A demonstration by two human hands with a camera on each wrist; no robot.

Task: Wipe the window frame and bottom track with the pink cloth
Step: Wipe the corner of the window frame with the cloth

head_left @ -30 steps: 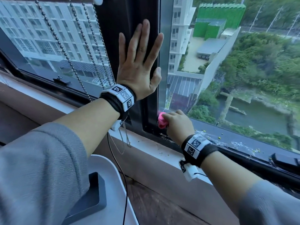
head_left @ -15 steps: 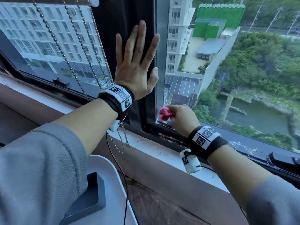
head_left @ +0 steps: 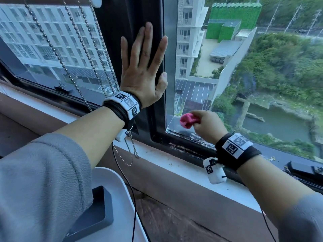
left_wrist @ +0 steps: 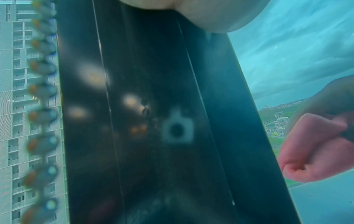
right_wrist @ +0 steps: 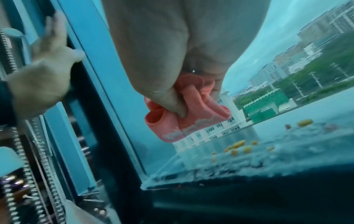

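My left hand (head_left: 142, 67) lies flat with spread fingers against the dark upright window frame (head_left: 158, 119); the same frame (left_wrist: 153, 121) fills the left wrist view. My right hand (head_left: 208, 126) grips a bunched pink cloth (head_left: 187, 120), held just above the corner where the upright meets the bottom track (head_left: 185, 145). The pink cloth (right_wrist: 184, 112) is pinched between thumb and fingers, its lower edge greyed with dirt, and the pink cloth (left_wrist: 314, 148) also shows beside the frame. The track (right_wrist: 210, 180) carries dark grime and yellow crumbs.
Bead chains (head_left: 73, 55) of a blind hang left of my left hand. A white sill (head_left: 174, 163) runs below the track, with crumbs on it. A white tray (head_left: 122, 198) holding a dark block (head_left: 94, 212) sits below. A black window latch (head_left: 304, 169) lies on the right.
My right hand has lifted the pink cloth out of the track corner and moved it up and slightly right. The left hand stays pressed on the frame.
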